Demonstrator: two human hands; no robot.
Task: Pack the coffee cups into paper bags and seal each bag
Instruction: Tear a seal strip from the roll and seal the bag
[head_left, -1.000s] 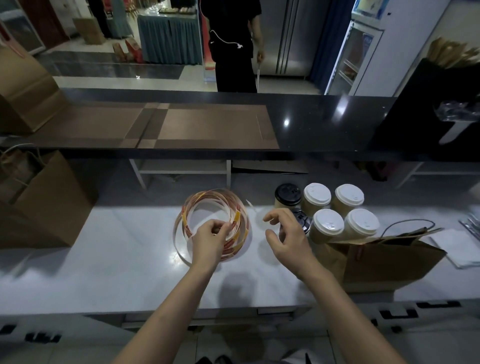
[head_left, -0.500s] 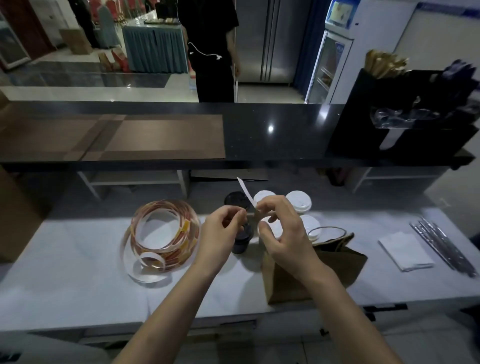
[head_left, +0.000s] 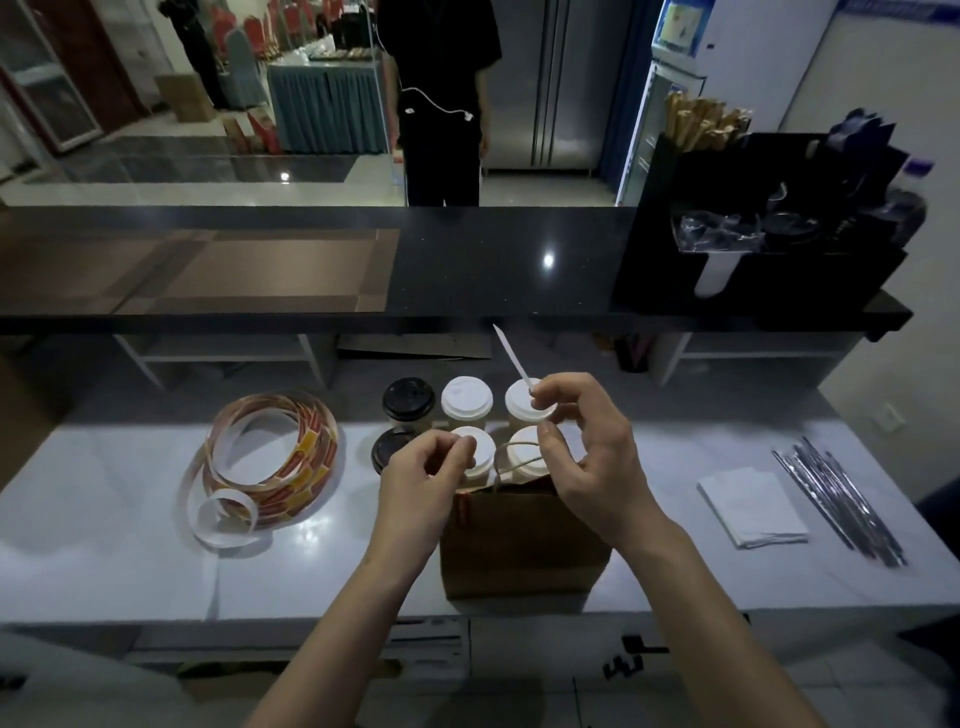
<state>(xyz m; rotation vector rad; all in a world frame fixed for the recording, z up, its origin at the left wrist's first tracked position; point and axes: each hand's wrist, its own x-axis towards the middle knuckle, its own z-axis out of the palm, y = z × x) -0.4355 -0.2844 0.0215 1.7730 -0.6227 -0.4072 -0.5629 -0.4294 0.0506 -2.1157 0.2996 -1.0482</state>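
**A:** White strip (head_left: 511, 356) is pinched between thumb and forefinger of my right hand (head_left: 587, 457), sticking up and away from the pinch. Status on left?

**B:** Left hand (head_left: 421, 488) has its fingertips curled together just left of the right hand. Something small may be between them; I can't tell from here.

**A:** Bag?

**B:** Brown paper bag (head_left: 524, 551) sits directly under both hands, upright, cord handle (head_left: 514, 452) looping up between them.

**A:** Cups?

**B:** Six, just beyond the hands. Four white-lidded cups (head_left: 466, 401), two black-lidded cups (head_left: 408, 399) on their left. The near white lids sit right behind the bag's top edge; I can't tell if those are inside the bag.

**A:** Sticker roll?

**B:** Sticker roll (head_left: 270, 462) lies loose on the white counter (head_left: 130, 519), well left of the left hand. Napkins (head_left: 748, 506) and wrapped straws (head_left: 841, 504) lie well right of the right hand.
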